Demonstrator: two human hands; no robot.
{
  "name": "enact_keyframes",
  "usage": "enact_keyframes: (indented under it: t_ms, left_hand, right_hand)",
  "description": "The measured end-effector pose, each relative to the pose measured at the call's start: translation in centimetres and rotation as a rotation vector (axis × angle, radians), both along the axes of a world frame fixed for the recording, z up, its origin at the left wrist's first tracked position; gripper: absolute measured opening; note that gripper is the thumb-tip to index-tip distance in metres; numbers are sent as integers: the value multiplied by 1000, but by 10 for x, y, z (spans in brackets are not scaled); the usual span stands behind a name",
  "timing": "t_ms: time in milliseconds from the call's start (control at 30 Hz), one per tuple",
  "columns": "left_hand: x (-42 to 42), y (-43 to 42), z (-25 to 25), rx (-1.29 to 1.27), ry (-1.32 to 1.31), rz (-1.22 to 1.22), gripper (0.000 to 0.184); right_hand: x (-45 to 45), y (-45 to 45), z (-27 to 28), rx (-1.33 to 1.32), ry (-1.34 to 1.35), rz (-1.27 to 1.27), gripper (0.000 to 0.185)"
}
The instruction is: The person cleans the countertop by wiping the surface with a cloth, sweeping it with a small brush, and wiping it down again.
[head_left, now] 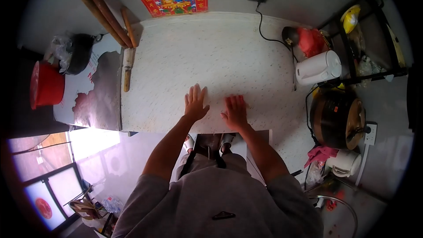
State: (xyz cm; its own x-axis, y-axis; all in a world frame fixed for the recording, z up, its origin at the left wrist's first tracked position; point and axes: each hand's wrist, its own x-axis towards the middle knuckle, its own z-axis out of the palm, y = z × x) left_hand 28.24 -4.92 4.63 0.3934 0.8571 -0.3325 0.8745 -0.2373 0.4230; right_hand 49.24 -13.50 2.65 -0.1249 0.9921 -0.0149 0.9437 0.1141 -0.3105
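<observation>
My left hand (pixel 195 103) lies palm down on the pale speckled countertop (pixel 211 48), its fingers spread and pointing to the wall. Close to its right, my right hand (pixel 235 112) also rests on the counter near the front edge, thumb apart from the fingers. The right fingers look reddish; whether a thin red thing lies under them I cannot tell. Neither hand visibly grips anything.
At right stand a white electric kettle (pixel 318 68), a dark rice cooker (pixel 337 117) and a black rack (pixel 390 39). A wooden-handled tool (pixel 127 70) lies at the left edge, near leaning wooden poles (pixel 103 11). Farther left is a red bucket (pixel 47 83).
</observation>
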Motion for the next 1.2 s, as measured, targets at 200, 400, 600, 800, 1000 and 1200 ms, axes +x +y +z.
enact_keyframes:
  t_ms: [200,400,600,800,1000,1200]
  left_hand:
    - [20,23,-22,172,142,68,87]
    - [21,29,-10,-14,147,82,95]
    - [16,38,0,-128,139,34,117]
    - [13,36,-8,-125,154,19,122]
    - [14,37,-3,-129,150,14,125]
    - [15,38,-4,-129,176,1,126]
  right_hand:
    - [8,22,8,-9,1,3,75]
    - [21,49,-8,-40,18,8,77]
    - [34,92,-15,-106,-19,71,74]
    - [44,130,-33,-31,-53,107,70]
    - [41,146,-17,-68,-13,47,61]
    - [-13,110,10,119,39,-213,52]
